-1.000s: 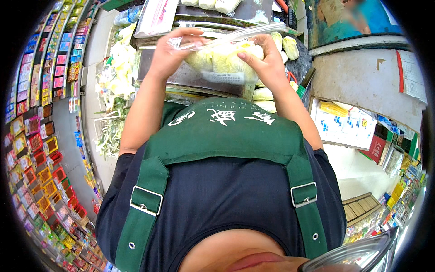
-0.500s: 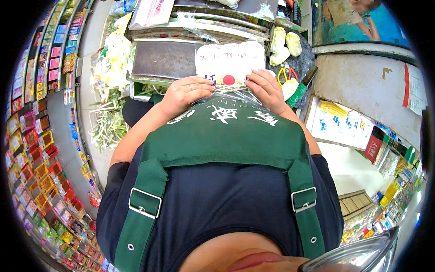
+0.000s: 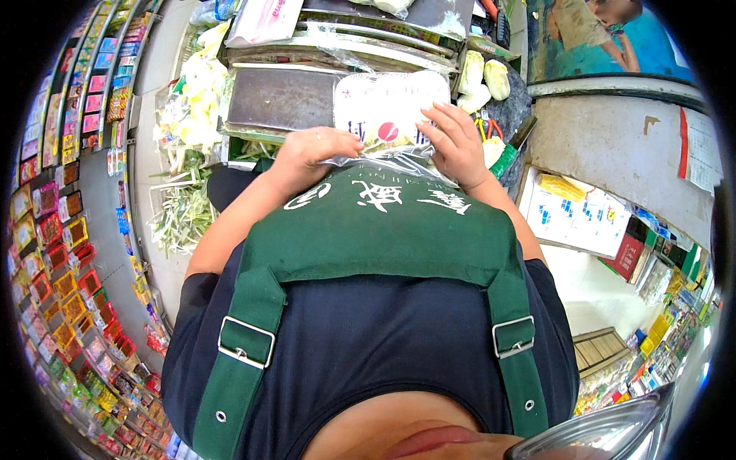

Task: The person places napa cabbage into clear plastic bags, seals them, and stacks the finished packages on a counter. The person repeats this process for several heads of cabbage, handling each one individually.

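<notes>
A white printed package with a red round mark (image 3: 389, 100) lies on the work surface in front of me. The near end of its clear plastic bag (image 3: 399, 163) is loose and crinkled against my apron. My left hand (image 3: 316, 153) is closed at the left near corner, fingers curled onto the plastic; its thumb is hidden. Over the right edge, my right hand (image 3: 458, 146) rests with its fingers stretched and a little apart, fingertips touching the package. Pale contents show through the clear strip between my hands.
Left of the package is a dark flat board (image 3: 280, 98). Pale leafy cabbages (image 3: 497, 79) and scissors with red and yellow handles (image 3: 491, 125) lie on the right, beside a green-handled knife (image 3: 506, 159). Vegetable trimmings (image 3: 186, 211) cover the floor at left, near shelves of packets (image 3: 65, 268).
My right hand's fingers have lifted and stretched farther up along the package's right edge. The left hand stays at its corner, and more loose plastic shows at the near end.
</notes>
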`<state>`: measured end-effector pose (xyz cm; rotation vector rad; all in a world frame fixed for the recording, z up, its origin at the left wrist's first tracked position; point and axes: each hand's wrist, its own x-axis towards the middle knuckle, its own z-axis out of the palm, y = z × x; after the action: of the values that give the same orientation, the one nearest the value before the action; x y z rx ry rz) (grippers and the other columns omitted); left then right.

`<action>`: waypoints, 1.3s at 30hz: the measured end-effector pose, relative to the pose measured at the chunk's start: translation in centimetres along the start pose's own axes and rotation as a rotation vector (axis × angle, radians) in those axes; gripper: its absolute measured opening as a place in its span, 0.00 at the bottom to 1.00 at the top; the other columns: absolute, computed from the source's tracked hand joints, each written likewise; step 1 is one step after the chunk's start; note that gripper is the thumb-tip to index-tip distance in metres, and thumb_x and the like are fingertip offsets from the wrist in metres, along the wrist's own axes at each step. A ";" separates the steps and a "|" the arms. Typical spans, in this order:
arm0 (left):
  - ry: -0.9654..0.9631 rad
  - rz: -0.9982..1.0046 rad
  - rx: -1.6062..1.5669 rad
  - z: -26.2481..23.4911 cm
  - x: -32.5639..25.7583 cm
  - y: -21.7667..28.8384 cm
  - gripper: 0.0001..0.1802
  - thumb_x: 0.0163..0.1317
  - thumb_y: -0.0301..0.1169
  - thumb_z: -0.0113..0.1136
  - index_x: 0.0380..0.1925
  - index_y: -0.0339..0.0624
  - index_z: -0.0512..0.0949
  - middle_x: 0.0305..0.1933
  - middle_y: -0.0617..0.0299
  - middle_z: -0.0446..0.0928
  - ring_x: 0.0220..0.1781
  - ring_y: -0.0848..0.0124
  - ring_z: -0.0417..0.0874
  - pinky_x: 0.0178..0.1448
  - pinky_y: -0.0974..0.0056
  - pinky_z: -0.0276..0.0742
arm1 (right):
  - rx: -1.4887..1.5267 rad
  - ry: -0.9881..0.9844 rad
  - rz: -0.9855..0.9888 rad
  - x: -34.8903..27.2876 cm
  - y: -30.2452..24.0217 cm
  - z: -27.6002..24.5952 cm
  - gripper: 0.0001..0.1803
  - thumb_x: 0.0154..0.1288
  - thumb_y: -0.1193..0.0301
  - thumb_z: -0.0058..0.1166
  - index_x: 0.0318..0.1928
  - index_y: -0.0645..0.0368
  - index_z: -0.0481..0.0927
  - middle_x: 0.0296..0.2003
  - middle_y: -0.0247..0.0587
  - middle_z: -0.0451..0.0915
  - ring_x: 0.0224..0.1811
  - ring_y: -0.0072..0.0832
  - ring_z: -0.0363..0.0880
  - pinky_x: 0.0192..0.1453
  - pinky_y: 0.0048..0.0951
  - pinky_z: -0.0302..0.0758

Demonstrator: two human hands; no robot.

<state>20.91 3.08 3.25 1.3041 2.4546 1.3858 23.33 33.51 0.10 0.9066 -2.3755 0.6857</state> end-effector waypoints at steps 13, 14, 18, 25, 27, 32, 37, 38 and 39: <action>0.188 -0.842 -1.506 2.0 0.7 -7.3 0.28 0.70 0.44 0.56 0.61 0.35 0.69 0.59 0.51 0.77 0.59 0.60 0.80 0.64 0.55 0.76 | 1.217 -0.134 1.146 2.8 1.9 4.9 0.17 0.77 0.64 0.47 0.55 0.65 0.73 0.48 0.40 0.79 0.53 0.26 0.77 0.58 0.29 0.72; 0.174 -0.802 -1.531 2.6 -0.8 -6.4 0.31 0.66 0.42 0.61 0.63 0.34 0.67 0.60 0.52 0.76 0.61 0.61 0.78 0.66 0.56 0.74 | 1.395 -0.109 1.220 1.8 1.1 4.8 0.18 0.77 0.64 0.47 0.57 0.65 0.72 0.50 0.40 0.79 0.54 0.27 0.76 0.60 0.30 0.72; 0.063 -0.780 -1.267 2.1 -1.6 -3.1 0.38 0.56 0.33 0.70 0.65 0.33 0.65 0.61 0.52 0.75 0.62 0.63 0.77 0.66 0.58 0.72 | 1.558 -0.202 1.064 -0.1 -0.2 3.6 0.36 0.63 0.67 0.65 0.67 0.66 0.63 0.56 0.45 0.76 0.61 0.33 0.74 0.67 0.35 0.70; 0.177 -0.802 -0.982 2.3 -1.6 -1.3 0.38 0.52 0.28 0.72 0.63 0.32 0.66 0.58 0.53 0.77 0.60 0.66 0.77 0.65 0.61 0.71 | 1.041 -0.135 1.045 1.8 -2.9 2.3 0.38 0.55 0.66 0.72 0.62 0.65 0.66 0.53 0.42 0.77 0.55 0.28 0.75 0.62 0.30 0.71; 0.180 -0.807 -0.995 2.3 -1.3 -1.2 0.38 0.50 0.25 0.73 0.62 0.32 0.67 0.58 0.54 0.77 0.59 0.67 0.77 0.64 0.62 0.71 | 1.053 -0.029 1.097 1.7 -3.3 3.0 0.38 0.56 0.66 0.72 0.62 0.65 0.65 0.53 0.43 0.76 0.56 0.28 0.75 0.62 0.30 0.71; 0.152 -0.724 -0.427 0.0 0.7 0.7 0.39 0.49 0.29 0.77 0.61 0.35 0.68 0.56 0.57 0.78 0.59 0.65 0.77 0.66 0.61 0.70 | 0.739 -0.009 0.765 2.6 -2.4 1.0 0.36 0.52 0.69 0.72 0.60 0.60 0.68 0.56 0.46 0.75 0.59 0.34 0.74 0.63 0.34 0.71; 0.376 0.204 0.405 -3.0 4.0 -0.9 0.25 0.46 0.31 0.73 0.48 0.52 0.80 0.55 0.60 0.78 0.62 0.53 0.75 0.66 0.50 0.70 | 0.183 0.210 0.254 5.5 0.9 1.3 0.34 0.48 0.78 0.66 0.59 0.54 0.71 0.55 0.47 0.73 0.57 0.42 0.75 0.59 0.37 0.73; 0.403 0.237 0.478 -3.0 4.0 -1.3 0.24 0.46 0.31 0.73 0.47 0.53 0.80 0.55 0.61 0.78 0.62 0.54 0.75 0.65 0.50 0.70 | 0.134 0.250 0.253 5.9 1.2 1.9 0.34 0.49 0.78 0.65 0.59 0.55 0.71 0.52 0.47 0.75 0.54 0.42 0.77 0.57 0.36 0.74; 0.429 0.270 0.549 -2.8 3.7 -1.7 0.24 0.46 0.32 0.72 0.47 0.54 0.81 0.55 0.62 0.78 0.61 0.55 0.74 0.64 0.50 0.71 | 0.265 0.203 0.414 5.9 0.8 2.0 0.33 0.50 0.77 0.65 0.58 0.56 0.70 0.50 0.47 0.76 0.51 0.40 0.77 0.54 0.35 0.75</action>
<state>16.29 3.21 4.97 1.6277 3.2181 1.1768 18.43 30.13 1.98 0.4129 -2.3395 1.2137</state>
